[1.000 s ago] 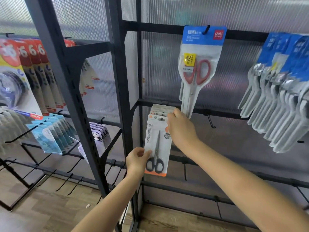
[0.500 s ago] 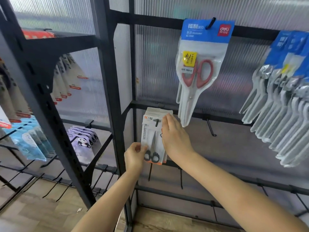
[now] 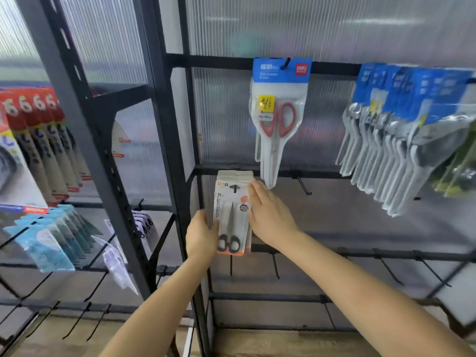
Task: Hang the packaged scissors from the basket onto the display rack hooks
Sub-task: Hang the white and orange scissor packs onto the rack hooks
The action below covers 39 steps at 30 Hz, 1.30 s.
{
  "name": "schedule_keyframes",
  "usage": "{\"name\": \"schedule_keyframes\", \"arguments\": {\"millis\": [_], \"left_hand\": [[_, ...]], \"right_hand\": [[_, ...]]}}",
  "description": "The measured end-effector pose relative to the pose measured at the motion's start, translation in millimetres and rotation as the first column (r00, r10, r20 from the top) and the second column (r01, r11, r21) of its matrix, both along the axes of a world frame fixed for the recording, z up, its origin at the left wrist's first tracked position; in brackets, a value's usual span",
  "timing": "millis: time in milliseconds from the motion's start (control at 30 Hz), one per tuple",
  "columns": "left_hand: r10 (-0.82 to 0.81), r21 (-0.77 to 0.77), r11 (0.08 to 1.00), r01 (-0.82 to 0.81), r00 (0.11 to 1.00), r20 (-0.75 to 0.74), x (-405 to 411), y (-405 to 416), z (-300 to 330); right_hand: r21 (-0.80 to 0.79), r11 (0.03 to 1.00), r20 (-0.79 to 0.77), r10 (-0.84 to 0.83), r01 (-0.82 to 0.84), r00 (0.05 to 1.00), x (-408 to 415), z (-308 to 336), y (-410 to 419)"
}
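Scissors packs [image 3: 233, 212] sit bunched on one hook [image 3: 234, 188] of the display rack [image 3: 180, 161], the hook's tip poking through the hang hole of the front card at about 12 o'clock on the pack. I hold the stack from both sides: my left hand [image 3: 202, 234] curls round its lower left edge at 8 o'clock, thumb on the face beside the black handles, and my right hand [image 3: 268, 215] lies with straight fingers against the right edge at 3 o'clock, pressing rather than pinching.

I judge the step to be seating and squaring the bundle. To do it well, I would push evenly with both hands toward the back panel, keeping the cards upright so the holes slide along the wire without binding. The right fingers should keep clear of the red-handled scissors pack [image 3: 278, 119] hanging just above at 1 o'clock; its lower tip almost meets my fingertips. Letting go with the left first risks the stack swinging, so I would ease both away together once the cards hang plumb. No basket is in view.
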<state>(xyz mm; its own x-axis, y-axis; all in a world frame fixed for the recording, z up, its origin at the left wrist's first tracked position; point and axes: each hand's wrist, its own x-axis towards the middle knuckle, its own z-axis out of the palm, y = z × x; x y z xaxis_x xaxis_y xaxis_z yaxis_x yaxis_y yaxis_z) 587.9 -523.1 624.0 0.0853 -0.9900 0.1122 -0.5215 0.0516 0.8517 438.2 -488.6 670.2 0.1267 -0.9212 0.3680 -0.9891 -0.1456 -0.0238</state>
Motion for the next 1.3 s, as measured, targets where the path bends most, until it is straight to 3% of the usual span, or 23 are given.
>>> {"name": "schedule_keyframes", "arguments": {"millis": [133, 267, 467, 667, 900, 1000, 1133, 1300], "left_hand": [[-0.082, -0.153, 0.983, 0.098, 0.991, 0.11, 4, 24, 21], [-0.244, -0.263, 0.914, 0.308, 0.937, 0.248, -14, 48, 30], [-0.533, -0.275, 0.685, 0.675, 0.721, 0.442, -95, 91, 41], [-0.748, -0.156, 0.4, 0.903, 0.42, 0.514, -198, 168, 33], [-0.842, -0.043, 0.084, 0.996, 0.094, 0.531, -305, 273, 0], [-0.844, 0.01, -0.009, 1.0, -0.013, 0.535, -348, 309, -25], [-0.85, 0.104, -0.06, 0.993, -0.106, 0.516, -397, 349, -59], [-0.829, 0.288, -0.118, 0.95, -0.254, 0.498, -449, 379, -122]], "right_hand": [[-0.025, 0.994, 0.051, -0.107, 0.109, 0.993, 4, 4, 37], [-0.01, 0.967, 0.094, -0.253, 0.255, 0.963, -11, 1, 85], [0.001, 0.856, 0.105, -0.514, 0.517, 0.851, -60, 1, 172], [0.077, 0.64, 0.127, -0.767, 0.765, 0.629, -127, -6, 276], [0.199, 0.306, 0.16, -0.948, 0.931, 0.277, -187, -35, 408], [0.226, 0.222, 0.221, -0.96, 0.949, 0.171, -218, -63, 455], [0.334, 0.122, 0.267, -0.963, 0.935, 0.031, -254, -104, 501], [0.42, 0.082, 0.27, -0.962, 0.904, -0.039, -297, -164, 530]]}}
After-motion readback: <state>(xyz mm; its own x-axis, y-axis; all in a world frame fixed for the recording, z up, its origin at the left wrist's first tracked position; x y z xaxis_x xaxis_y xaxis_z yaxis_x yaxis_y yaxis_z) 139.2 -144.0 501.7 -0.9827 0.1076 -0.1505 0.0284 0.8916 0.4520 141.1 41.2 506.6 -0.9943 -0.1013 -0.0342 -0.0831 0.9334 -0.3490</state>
